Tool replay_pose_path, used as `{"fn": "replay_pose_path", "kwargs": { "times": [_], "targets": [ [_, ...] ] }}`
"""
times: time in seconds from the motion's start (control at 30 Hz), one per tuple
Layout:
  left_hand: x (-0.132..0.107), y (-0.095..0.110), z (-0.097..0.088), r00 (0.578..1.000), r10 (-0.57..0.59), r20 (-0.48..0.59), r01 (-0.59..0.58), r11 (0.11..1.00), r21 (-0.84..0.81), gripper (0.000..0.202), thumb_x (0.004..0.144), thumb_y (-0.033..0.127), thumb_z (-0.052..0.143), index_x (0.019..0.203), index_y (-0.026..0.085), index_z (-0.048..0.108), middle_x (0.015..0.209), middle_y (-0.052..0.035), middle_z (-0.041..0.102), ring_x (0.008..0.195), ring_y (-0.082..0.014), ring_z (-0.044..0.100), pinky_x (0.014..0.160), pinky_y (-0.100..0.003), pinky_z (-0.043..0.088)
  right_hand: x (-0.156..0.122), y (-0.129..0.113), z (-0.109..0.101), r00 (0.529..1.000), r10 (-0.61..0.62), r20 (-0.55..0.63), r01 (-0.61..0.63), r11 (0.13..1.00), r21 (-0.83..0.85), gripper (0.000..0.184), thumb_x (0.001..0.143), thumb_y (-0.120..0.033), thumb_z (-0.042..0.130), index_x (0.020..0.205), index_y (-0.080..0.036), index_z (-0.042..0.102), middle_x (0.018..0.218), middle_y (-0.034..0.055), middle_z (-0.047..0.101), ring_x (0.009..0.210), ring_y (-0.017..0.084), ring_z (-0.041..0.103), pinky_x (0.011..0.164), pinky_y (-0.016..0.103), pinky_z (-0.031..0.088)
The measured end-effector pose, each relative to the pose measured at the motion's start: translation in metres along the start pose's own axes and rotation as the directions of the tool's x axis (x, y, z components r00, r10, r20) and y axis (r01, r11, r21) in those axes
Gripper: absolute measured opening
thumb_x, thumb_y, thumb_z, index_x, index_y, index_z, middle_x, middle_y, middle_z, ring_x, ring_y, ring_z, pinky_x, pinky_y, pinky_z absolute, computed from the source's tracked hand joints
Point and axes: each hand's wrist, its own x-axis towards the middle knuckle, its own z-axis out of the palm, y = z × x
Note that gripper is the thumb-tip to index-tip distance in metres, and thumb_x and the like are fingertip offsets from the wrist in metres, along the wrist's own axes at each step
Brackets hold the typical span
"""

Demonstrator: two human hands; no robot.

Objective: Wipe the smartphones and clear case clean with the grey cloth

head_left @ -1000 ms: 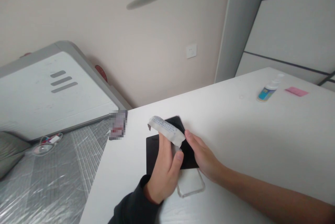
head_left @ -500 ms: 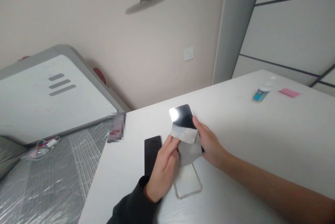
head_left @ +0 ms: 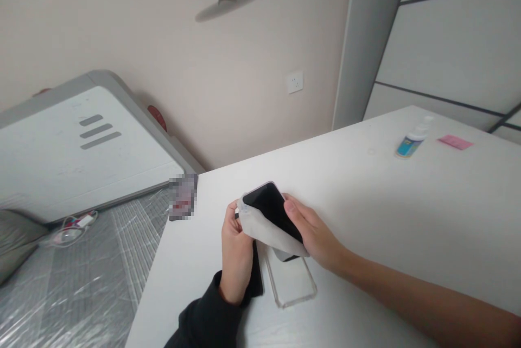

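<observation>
Above the table, my right hand [head_left: 317,234] is closed around the right edge of a smartphone [head_left: 271,204] with a dark screen, its thumb along the side. My left hand [head_left: 237,253] pinches a pale grey cloth [head_left: 264,229] at the phone's left edge. The cloth runs slantwise over the lower part of the screen; some left fingers are hidden behind it. Beneath the hands lies a clear phone case [head_left: 296,300]. A second dark phone [head_left: 256,280] rests beside the case, partly covered by my left hand.
A spray bottle [head_left: 413,139] with a blue label stands at the back right of the white table [head_left: 386,212], near a pink packet [head_left: 455,142]. A blurred-out item [head_left: 183,197] sits at the left edge. A plastic-covered bed [head_left: 93,277] is to the left.
The phone has tilted and moved slightly lower left. My left hand has shifted left and up with the cloth, which is now drawn slantwise across the phone. My right hand keeps its hold.
</observation>
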Motion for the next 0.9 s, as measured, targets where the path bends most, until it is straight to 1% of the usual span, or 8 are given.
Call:
{"fn": "replay_pose_path", "kwargs": {
  "times": [0.17, 0.27, 0.33, 0.47, 0.6, 0.67, 0.73, 0.9],
  "targets": [
    [0.005, -0.001, -0.001, 0.997, -0.082, 0.016, 0.082, 0.996, -0.020, 0.021, 0.069, 0.029, 0.083, 0.079, 0.016, 0.071, 0.072, 0.0021, 0.071, 0.063, -0.0110, 0.058, 0.061, -0.021, 0.048, -0.001, -0.001, -0.002, 0.989, -0.147, 0.005, 0.147, 0.984, -0.097, 0.048, 0.103, -0.059, 0.042, 0.123, -0.025, 0.069, 0.130, 0.0092, 0.067, 0.124, 0.027, 0.060, 0.110, 0.042, 0.043],
    [0.004, 0.001, 0.001, 0.990, -0.136, 0.035, 0.137, 0.990, -0.023, 0.022, 0.069, 0.033, 0.084, 0.070, 0.015, 0.072, 0.067, 0.0005, 0.069, 0.063, -0.0143, 0.060, 0.057, -0.023, 0.047, 0.000, 0.002, -0.004, 0.984, -0.179, -0.021, 0.174, 0.976, -0.131, 0.045, 0.104, -0.057, 0.040, 0.125, -0.026, 0.067, 0.132, 0.0087, 0.066, 0.125, 0.026, 0.059, 0.111, 0.041, 0.042],
    [0.004, 0.002, 0.002, 0.989, -0.145, 0.038, 0.147, 0.988, -0.047, 0.024, 0.068, 0.036, 0.086, 0.073, 0.016, 0.073, 0.072, -0.0006, 0.072, 0.070, -0.0169, 0.063, 0.062, -0.025, 0.050, 0.001, 0.003, -0.005, 0.981, -0.190, -0.046, 0.182, 0.974, -0.137, 0.044, 0.105, -0.056, 0.040, 0.125, -0.027, 0.067, 0.130, 0.0082, 0.066, 0.124, 0.025, 0.059, 0.110, 0.040, 0.043],
    [0.005, 0.003, 0.003, 0.993, -0.117, 0.019, 0.118, 0.984, -0.130, 0.033, 0.070, 0.045, 0.084, 0.088, 0.019, 0.076, 0.096, -0.0020, 0.077, 0.092, -0.0201, 0.068, 0.085, -0.029, 0.055, 0.002, 0.003, -0.004, 0.980, -0.182, -0.079, 0.169, 0.974, -0.148, 0.044, 0.105, -0.056, 0.040, 0.123, -0.026, 0.068, 0.127, 0.0078, 0.068, 0.122, 0.025, 0.061, 0.108, 0.039, 0.045],
    [0.008, 0.002, 0.001, 0.995, -0.094, -0.019, 0.087, 0.972, -0.219, 0.038, 0.068, 0.046, 0.087, 0.096, 0.022, 0.075, 0.105, -0.0026, 0.078, 0.102, -0.0203, 0.069, 0.090, -0.029, 0.054, 0.001, 0.004, -0.003, 0.986, -0.151, -0.077, 0.138, 0.979, -0.150, 0.045, 0.104, -0.057, 0.041, 0.121, -0.026, 0.069, 0.126, 0.0079, 0.068, 0.120, 0.025, 0.062, 0.107, 0.039, 0.046],
    [0.009, 0.002, 0.000, 0.996, -0.093, -0.012, 0.088, 0.973, -0.212, 0.040, 0.066, 0.045, 0.088, 0.096, 0.022, 0.075, 0.104, -0.0038, 0.078, 0.103, -0.0213, 0.070, 0.091, -0.030, 0.054, 0.001, 0.006, -0.002, 0.988, -0.134, -0.071, 0.122, 0.981, -0.151, 0.046, 0.104, -0.057, 0.040, 0.121, -0.026, 0.068, 0.127, 0.0083, 0.068, 0.122, 0.025, 0.061, 0.108, 0.040, 0.045],
    [0.009, 0.003, 0.001, 0.996, -0.089, 0.014, 0.090, 0.985, -0.148, 0.039, 0.065, 0.043, 0.088, 0.094, 0.021, 0.076, 0.096, -0.0043, 0.079, 0.101, -0.0230, 0.071, 0.093, -0.032, 0.053, 0.000, 0.008, -0.002, 0.989, -0.125, -0.075, 0.112, 0.980, -0.163, 0.047, 0.104, -0.058, 0.040, 0.122, -0.025, 0.068, 0.129, 0.0088, 0.066, 0.125, 0.026, 0.059, 0.110, 0.041, 0.043],
    [0.009, 0.003, -0.001, 0.993, -0.111, 0.038, 0.112, 0.993, -0.024, 0.023, 0.061, 0.027, 0.086, 0.080, 0.017, 0.077, 0.075, -0.0018, 0.076, 0.084, -0.0223, 0.071, 0.084, -0.033, 0.055, -0.001, 0.013, -0.001, 0.986, -0.150, -0.073, 0.130, 0.966, -0.223, 0.044, 0.104, -0.055, 0.039, 0.117, -0.025, 0.069, 0.134, 0.0095, 0.063, 0.130, 0.026, 0.055, 0.115, 0.044, 0.038]
  ]
}}
